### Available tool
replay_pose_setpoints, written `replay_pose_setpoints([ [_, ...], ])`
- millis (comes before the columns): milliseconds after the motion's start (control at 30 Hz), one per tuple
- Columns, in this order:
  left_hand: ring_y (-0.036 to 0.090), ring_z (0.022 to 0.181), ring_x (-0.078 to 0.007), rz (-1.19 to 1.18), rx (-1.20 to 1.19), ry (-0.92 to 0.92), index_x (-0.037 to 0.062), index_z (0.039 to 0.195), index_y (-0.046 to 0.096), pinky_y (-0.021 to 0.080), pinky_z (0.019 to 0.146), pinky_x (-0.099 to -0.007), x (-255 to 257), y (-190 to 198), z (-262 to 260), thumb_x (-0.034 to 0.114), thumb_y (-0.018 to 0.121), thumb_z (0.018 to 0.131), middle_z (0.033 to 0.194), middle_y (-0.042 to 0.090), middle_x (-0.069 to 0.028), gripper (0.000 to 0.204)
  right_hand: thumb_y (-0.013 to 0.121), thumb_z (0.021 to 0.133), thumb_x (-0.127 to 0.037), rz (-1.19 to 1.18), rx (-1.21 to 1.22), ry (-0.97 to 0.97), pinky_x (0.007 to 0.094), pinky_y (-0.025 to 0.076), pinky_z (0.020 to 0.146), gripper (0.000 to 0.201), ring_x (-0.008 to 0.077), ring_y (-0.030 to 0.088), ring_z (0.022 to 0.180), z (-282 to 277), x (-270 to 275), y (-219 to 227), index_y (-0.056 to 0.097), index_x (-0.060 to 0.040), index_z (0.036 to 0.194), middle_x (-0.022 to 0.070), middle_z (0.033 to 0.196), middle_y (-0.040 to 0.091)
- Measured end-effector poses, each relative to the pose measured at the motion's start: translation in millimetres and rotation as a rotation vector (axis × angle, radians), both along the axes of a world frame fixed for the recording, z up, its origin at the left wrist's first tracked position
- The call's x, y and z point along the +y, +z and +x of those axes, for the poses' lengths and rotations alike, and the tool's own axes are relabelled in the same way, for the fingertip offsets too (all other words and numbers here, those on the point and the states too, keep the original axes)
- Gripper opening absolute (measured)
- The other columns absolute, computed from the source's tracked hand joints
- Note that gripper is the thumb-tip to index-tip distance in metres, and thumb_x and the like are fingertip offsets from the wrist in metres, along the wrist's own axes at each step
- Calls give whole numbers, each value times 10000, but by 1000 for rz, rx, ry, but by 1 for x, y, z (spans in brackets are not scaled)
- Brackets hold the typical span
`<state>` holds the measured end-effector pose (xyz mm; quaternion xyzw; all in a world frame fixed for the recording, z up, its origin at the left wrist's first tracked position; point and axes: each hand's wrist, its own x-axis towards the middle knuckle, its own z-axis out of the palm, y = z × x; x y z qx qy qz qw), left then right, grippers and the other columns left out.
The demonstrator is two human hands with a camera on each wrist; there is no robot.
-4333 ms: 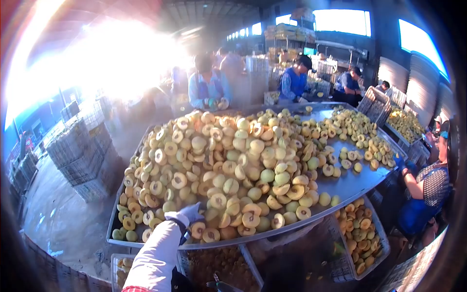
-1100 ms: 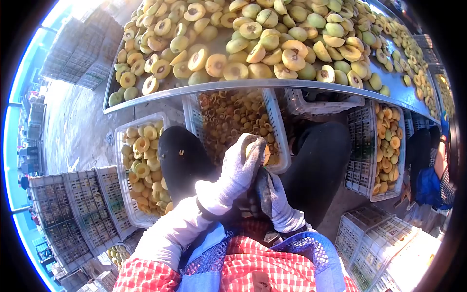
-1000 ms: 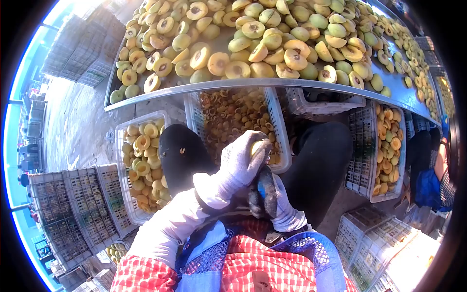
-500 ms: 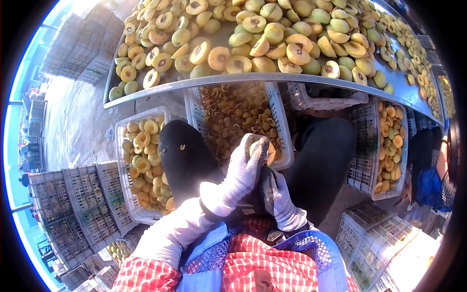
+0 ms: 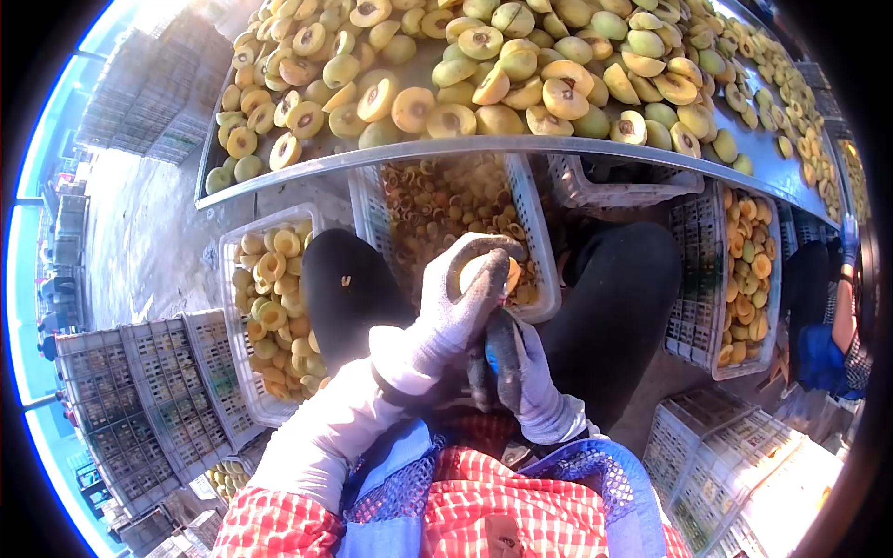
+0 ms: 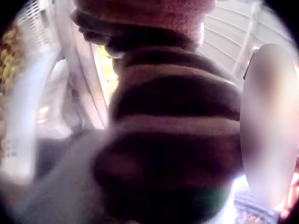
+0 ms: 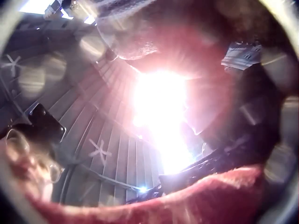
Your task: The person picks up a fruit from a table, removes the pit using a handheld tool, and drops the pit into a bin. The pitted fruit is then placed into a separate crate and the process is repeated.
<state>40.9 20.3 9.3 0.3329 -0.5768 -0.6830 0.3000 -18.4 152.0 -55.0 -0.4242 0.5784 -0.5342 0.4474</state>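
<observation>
In the head view my left hand (image 5: 456, 298), in a pale glove with dark fingers, grips a yellow peach half (image 5: 502, 276) between curled fingers and thumb. Just below it, my gloved right hand (image 5: 532, 377) is curled round a small tool with a blue part (image 5: 491, 355); most of the tool is hidden by the fingers. The two hands meet at the fruit, between the knees. Dark gloved fingers (image 6: 173, 140) fill the left wrist view, with a green patch low down. Glare washes out the right wrist view, above a red sleeve (image 7: 187, 205).
A metal-edged table (image 5: 419, 149) heaped with peach halves spans the front. Beneath the hands stands a crate (image 5: 532, 219) of wet, browner pieces. Crates of peach halves stand at left (image 5: 229, 316) and right (image 5: 716, 367). Stacked crates (image 5: 130, 400) flank me. Another person's arm (image 5: 845, 302) shows far right.
The view has tipped down from the fruit heap, where my left hand reached earlier. Both hands now work together over the lap; over the last second the left fingers have shifted round the peach half.
</observation>
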Motion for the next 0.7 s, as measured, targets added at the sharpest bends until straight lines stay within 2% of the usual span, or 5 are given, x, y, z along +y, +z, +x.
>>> replay_pose_setpoints([
  [67,628,714,-170,-187,21,-71,4,1010,626,504,656,-292,-10,-4,1,127,610,834,863,645,-112,215,557,871,-66,164,-1091,30,361,479,689,291,280,567,806,-8,-1,9,508,17,1146,149,951,561],
  [200,590,568,-134,-615,2,-214,-27,1035,605,468,534,-243,-25,-19,-4,116,567,854,796,610,-88,234,474,949,-220,237,-1572,303,307,477,668,303,190,559,776,-14,-8,26,503,20,1132,75,893,548],
  [300,651,748,-283,-431,-162,-199,20,979,624,505,680,-317,-17,-26,-3,187,663,797,865,637,-143,250,439,938,-293,235,-1518,94,306,411,543,313,190,492,621,-10,4,10,478,-5,1054,67,785,519],
  [500,616,746,-202,-34,-271,-79,-7,956,602,470,683,-303,2,-36,-4,246,595,869,829,633,-138,269,394,936,-536,432,-795,-58,255,319,357,467,140,413,398,-13,-8,44,497,-90,848,20,591,483],
  [700,492,680,-124,111,-9,-191,9,873,558,428,638,-274,-1,-31,7,319,542,900,762,561,-57,312,571,828,-24,505,-1144,102,324,484,667,318,237,567,754,-9,8,24,471,28,1125,115,885,542],
])
